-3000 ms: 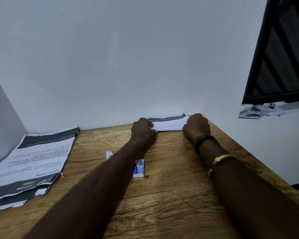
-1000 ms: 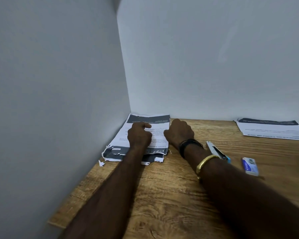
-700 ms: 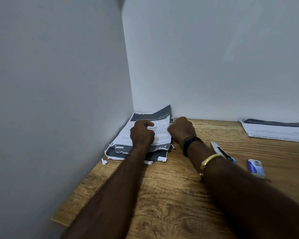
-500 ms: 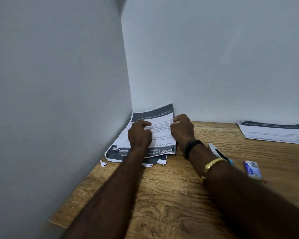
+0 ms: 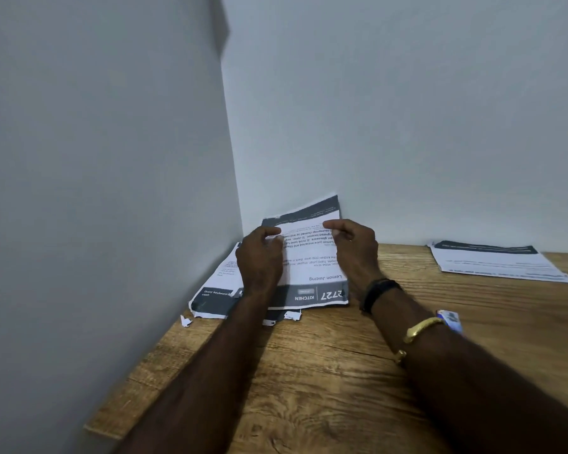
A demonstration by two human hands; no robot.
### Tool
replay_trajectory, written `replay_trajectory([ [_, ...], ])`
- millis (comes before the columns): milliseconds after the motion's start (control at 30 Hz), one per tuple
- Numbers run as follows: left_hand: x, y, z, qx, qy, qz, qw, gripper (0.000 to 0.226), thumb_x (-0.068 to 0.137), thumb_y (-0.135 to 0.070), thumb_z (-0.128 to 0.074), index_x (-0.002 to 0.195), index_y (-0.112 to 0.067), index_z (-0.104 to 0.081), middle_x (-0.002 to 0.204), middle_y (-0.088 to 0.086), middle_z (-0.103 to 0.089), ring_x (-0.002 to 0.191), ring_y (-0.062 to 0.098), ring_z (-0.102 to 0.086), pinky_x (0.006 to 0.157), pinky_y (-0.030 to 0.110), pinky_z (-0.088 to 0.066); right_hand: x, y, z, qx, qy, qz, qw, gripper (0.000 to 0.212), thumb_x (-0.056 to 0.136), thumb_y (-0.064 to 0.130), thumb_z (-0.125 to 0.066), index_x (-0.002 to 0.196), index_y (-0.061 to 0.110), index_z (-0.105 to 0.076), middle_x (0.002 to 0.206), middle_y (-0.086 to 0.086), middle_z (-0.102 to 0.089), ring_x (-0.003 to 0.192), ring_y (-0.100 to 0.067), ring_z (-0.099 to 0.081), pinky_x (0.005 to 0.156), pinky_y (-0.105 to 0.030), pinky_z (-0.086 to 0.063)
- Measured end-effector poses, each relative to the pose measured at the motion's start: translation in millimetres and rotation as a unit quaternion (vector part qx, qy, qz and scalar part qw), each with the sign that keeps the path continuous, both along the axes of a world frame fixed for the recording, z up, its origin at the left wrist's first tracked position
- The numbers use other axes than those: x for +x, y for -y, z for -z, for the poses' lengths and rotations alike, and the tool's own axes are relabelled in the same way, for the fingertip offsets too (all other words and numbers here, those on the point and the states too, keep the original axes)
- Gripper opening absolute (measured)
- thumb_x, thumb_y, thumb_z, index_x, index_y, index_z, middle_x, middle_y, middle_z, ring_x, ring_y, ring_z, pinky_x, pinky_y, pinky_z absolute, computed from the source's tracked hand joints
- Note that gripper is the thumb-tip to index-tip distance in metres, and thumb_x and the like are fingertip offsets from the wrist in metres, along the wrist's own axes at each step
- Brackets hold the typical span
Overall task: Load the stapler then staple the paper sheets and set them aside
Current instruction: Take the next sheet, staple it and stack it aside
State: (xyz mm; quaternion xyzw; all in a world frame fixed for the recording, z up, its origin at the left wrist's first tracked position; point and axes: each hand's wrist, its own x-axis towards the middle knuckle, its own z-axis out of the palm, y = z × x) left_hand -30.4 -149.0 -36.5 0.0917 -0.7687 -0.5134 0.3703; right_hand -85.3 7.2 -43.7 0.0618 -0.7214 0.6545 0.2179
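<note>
Paper sheets point(image 5: 312, 257) are held by both hands in the corner where the two white walls meet, their far edge tilted up off the wooden table point(image 5: 325, 371) and their near edge, a dark band printed "KITCHEN" and "2727", low over the pile. The left hand point(image 5: 259, 257) pinches the sheets' left edge between thumb and fingers, closed on the paper; the right hand point(image 5: 353, 249) pinches the right edge the same way, thumb and forefinger pressed together on it. Beneath them, at about 8 o'clock from the held sheets, a pile of similar printed pages point(image 5: 215, 293) lies flat against the left wall, with torn scraps point(image 5: 186, 321) just beside its near corner. The right wrist wears a black band point(image 5: 376, 294) and a gold bangle point(image 5: 422, 327). A small blue-and-white box point(image 5: 453, 319) (partly hidden by that forearm) sits at 4 o'clock from the hands. Another stack of pages point(image 5: 499, 262) lies well apart at 3 o'clock, near the back wall.
</note>
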Motion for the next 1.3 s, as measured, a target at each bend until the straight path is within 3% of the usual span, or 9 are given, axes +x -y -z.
replay_trajectory([
  [167,-2.0,-16.6,-7.8,-0.007,0.005,-0.008,1.000,0.027,0.091,-0.026,-0.071,0.117,-0.020,-0.071,0.126,0.002,-0.069,0.118,0.023,-0.061,0.099,0.030,-0.043,3.9,-46.0,-7.3,-0.052,-0.051,-0.030,0.997,0.034,0.098,0.000,-0.059,0.093,0.028,-0.078,0.105,-0.002,-0.078,0.106,-0.022,-0.072,0.099,-0.042,-0.057],
  [300,-6.7,-35.6,-14.5,0.041,0.018,0.047,0.998,0.031,0.091,-0.021,-0.072,0.121,-0.018,-0.070,0.128,0.002,-0.068,0.123,0.022,-0.060,0.106,0.034,-0.046,11.7,-86.8,-9.4,-0.066,-0.070,-0.005,0.995,0.035,0.097,-0.001,-0.060,0.095,0.029,-0.078,0.106,0.003,-0.078,0.109,-0.016,-0.070,0.095,-0.028,-0.053],
  [533,-14.1,-78.0,-18.6,0.005,0.009,0.075,0.997,0.028,0.087,-0.010,-0.071,0.114,-0.014,-0.075,0.114,0.008,-0.075,0.109,0.027,-0.068,0.100,0.042,-0.052,22.8,-143.1,-9.1,0.058,-0.033,0.098,0.993,0.022,0.087,0.014,-0.077,0.107,0.023,-0.079,0.074,0.020,-0.061,0.071,-0.002,-0.055,0.071,-0.021,-0.044],
  [633,-16.1,-89.3,-17.4,-0.046,-0.011,0.059,0.997,0.015,0.088,-0.015,-0.072,0.102,-0.012,-0.076,0.107,0.011,-0.074,0.106,0.032,-0.066,0.093,0.041,-0.051,29.2,-149.0,-9.9,0.102,-0.028,0.139,0.985,0.009,0.087,0.017,-0.077,0.094,0.023,-0.078,0.071,0.017,-0.063,0.069,-0.007,-0.058,0.070,-0.025,-0.045],
  [700,-15.3,-96.6,-17.5,-0.101,-0.011,0.031,0.994,0.010,0.089,-0.019,-0.072,0.097,-0.017,-0.077,0.109,0.009,-0.072,0.111,0.033,-0.061,0.093,0.042,-0.048,32.7,-149.5,-11.0,0.116,-0.031,0.164,0.979,0.005,0.088,0.018,-0.074,0.089,0.022,-0.076,0.086,0.007,-0.070,0.080,-0.013,-0.064,0.074,-0.028,-0.049],
  [800,-11.5,-111.5,-19.9,-0.201,-0.025,0.017,0.979,0.014,0.090,-0.024,-0.070,0.101,-0.027,-0.078,0.130,0.000,-0.064,0.132,0.027,-0.048,0.106,0.043,-0.038,35.9,-146.0,-14.4,0.147,-0.058,0.185,0.970,0.009,0.088,0.016,-0.074,0.090,0.025,-0.076,0.106,-0.004,-0.065,0.089,-0.016,-0.063,0.078,-0.027,-0.047],
  [933,-10.7,-141.9,-26.6,-0.352,-0.061,0.063,0.932,0.024,0.096,-0.028,-0.064,0.116,-0.027,-0.077,0.148,0.000,-0.055,0.145,0.026,-0.038,0.117,0.045,-0.027,43.4,-138.3,-19.1,0.175,-0.104,0.184,0.962,0.012,0.088,0.012,-0.073,0.091,0.023,-0.075,0.110,-0.004,-0.059,0.096,-0.017,-0.062,0.084,-0.036,-0.054],
  [1167,-17.9,-143.1,-37.3,-0.397,-0.034,0.034,0.917,0.017,0.096,-0.029,-0.061,0.104,-0.030,-0.077,0.114,-0.007,-0.072,0.116,0.023,-0.056,0.099,0.040,-0.033,50.4,-140.8,-23.2,0.169,-0.126,0.182,0.960,0.010,0.090,0.011,-0.072,0.091,0.020,-0.074,0.105,-0.004,-0.065,0.100,-0.020,-0.062,0.086,-0.041,-0.053],
  [1300,-22.0,-120.4,-33.2,-0.380,-0.012,0.022,0.924,0.013,0.095,-0.030,-0.062,0.096,-0.029,-0.075,0.098,-0.005,-0.074,0.104,0.025,-0.061,0.092,0.039,-0.032,48.4,-145.2,-26.3,0.160,-0.126,0.209,0.956,0.010,0.092,0.011,-0.069,0.096,0.018,-0.074,0.101,-0.003,-0.071,0.105,-0.026,-0.059,0.081,-0.032,-0.042],
])
